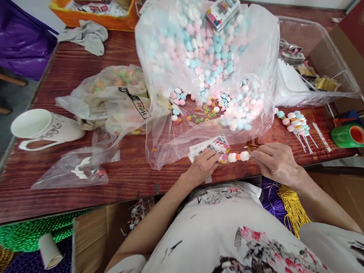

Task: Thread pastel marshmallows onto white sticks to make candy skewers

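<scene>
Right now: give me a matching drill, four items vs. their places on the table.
Items:
1. mug
2. candy skewer
3. green roll
4. finished skewers

Places:
A. far right edge
B. between left hand and right hand
C. on its side, far left
D. right of the big candy bag

Pairs: 1-C, 2-B, 3-A, 4-D

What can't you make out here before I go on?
Head view only:
- Skewer: its stick is hidden by beads and both hands, left hand and right hand.
- Cards: print too small; partly under the bag.
- Green roll: cut off by the right edge.
- Tray contents: blurred by plastic.
</scene>
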`<state>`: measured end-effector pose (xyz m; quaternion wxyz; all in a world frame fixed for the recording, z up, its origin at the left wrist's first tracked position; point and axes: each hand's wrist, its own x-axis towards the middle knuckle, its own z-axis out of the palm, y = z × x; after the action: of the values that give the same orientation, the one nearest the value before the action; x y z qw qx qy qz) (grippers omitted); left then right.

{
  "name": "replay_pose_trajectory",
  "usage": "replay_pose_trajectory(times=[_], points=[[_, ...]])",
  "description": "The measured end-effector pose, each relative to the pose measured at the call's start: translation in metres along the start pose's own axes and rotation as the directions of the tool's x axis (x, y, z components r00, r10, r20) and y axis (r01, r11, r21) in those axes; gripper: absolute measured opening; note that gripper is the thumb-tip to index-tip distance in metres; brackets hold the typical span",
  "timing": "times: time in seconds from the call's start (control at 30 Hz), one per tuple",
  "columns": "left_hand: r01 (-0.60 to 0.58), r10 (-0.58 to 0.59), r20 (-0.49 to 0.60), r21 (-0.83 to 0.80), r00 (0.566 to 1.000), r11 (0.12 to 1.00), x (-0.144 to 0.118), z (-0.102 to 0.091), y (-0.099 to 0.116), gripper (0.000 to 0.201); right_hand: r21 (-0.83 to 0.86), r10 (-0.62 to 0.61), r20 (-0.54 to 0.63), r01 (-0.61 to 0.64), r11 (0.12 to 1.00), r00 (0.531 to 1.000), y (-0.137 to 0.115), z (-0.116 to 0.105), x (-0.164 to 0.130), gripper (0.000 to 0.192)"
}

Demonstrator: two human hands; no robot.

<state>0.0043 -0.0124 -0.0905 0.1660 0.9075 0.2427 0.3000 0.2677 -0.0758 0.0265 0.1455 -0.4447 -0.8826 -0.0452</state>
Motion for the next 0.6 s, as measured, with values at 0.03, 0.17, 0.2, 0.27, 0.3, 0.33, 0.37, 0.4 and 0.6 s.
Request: replay_pose_trajectory(times=[0.03,0.17,0.2,0.27,0.3,0.33,0.37,0.4,0.6], points=[[0.001,-0.001,0.006,-0.013,1.000,1.000,0.001,0.001,0.000,0.021,-0.011,-0.021,-0.006,0.021,1.000,1.000,-0.002,0.003,0.001,0.016],[0.035,-0.034,0.022,-0.069,0.999,0.997,0.005,0.002,0.001,0.030,-0.046,-0.063,-0.065,0.060,0.997,0.996,-0.013,0.015,0.007,0.018],[0.044,-0.042,0.027,-0.081,0.999,0.996,0.006,0.002,0.001,0.032,-0.051,-0.057,-0.076,0.054,0.997,0.995,-0.015,0.018,0.008,0.018],[0.061,-0.057,0.045,-0.102,0.997,0.993,0.007,0.001,0.001,0.034,-0.053,-0.049,-0.083,0.044,0.998,0.995,-0.018,0.023,0.008,0.018],[0.068,-0.062,0.059,-0.106,0.996,0.992,0.007,-0.001,0.001,0.033,-0.046,-0.044,-0.085,0.040,0.998,0.995,-0.018,0.025,0.007,0.018],[0.075,-0.068,0.078,-0.102,0.995,0.992,0.007,-0.003,0.001,0.033,-0.031,-0.037,-0.089,0.035,0.999,0.995,-0.017,0.026,0.006,0.018],[0.084,-0.076,0.098,-0.086,0.992,0.993,0.008,-0.005,0.001,0.034,-0.010,-0.025,-0.092,0.024,1.000,0.995,-0.016,0.027,0.004,0.018],[0.090,-0.083,0.118,-0.062,0.990,0.994,0.010,-0.008,0.000,0.036,0.016,-0.006,-0.100,0.008,1.000,0.995,-0.014,0.028,0.002,0.017],[0.073,-0.068,0.250,-0.009,0.966,0.997,0.027,-0.022,-0.004,0.026,0.137,0.000,-0.187,0.026,0.990,0.982,-0.008,0.032,-0.013,0.017]])
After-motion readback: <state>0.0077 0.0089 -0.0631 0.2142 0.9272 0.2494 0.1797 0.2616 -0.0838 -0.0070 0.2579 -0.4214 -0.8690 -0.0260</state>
